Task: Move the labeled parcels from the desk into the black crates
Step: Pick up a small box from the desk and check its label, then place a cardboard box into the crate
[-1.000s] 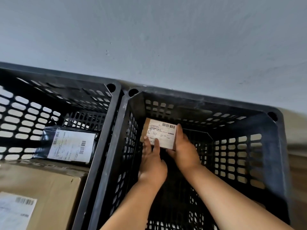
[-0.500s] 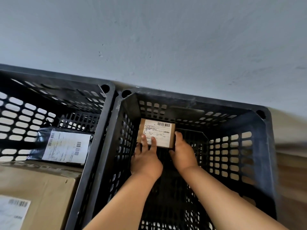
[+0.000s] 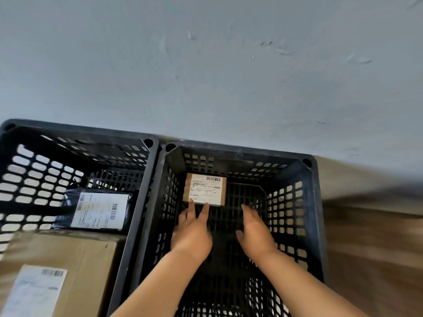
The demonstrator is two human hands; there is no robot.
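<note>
**Two hands inside the right crate, beside a small labelled box**

Two black crates stand side by side against a grey wall [image 3: 229, 76], their rims touching at the far corners. The right crate [image 3: 315, 202] holds a small brown box [image 3: 205, 189], which lies flat on the perforated floor in the far left corner, close to the far wall and the left wall. A white shipping label with a barcode covers most of its upper face.

The left hand [image 3: 191, 235] reaches down into the right crate, its fingers straight and slightly spread; two fingertips [image 3: 191, 203] touch the near edge of the box. The right hand [image 3: 255, 234] hovers to the right of the box, apart from it, with fingers extended together and the thumb held out; it holds nothing. Both bare forearms enter from the near edge of the view.

The left crate [image 3: 75, 133] contains a black plastic mailer [image 3: 96, 209] with a white label, lying at a slight tilt near the shared wall, and a large cardboard box [image 3: 68, 259], also labelled, in the near part. A brown surface [image 3: 370, 248] appears blurred to the right of the crates.
</note>
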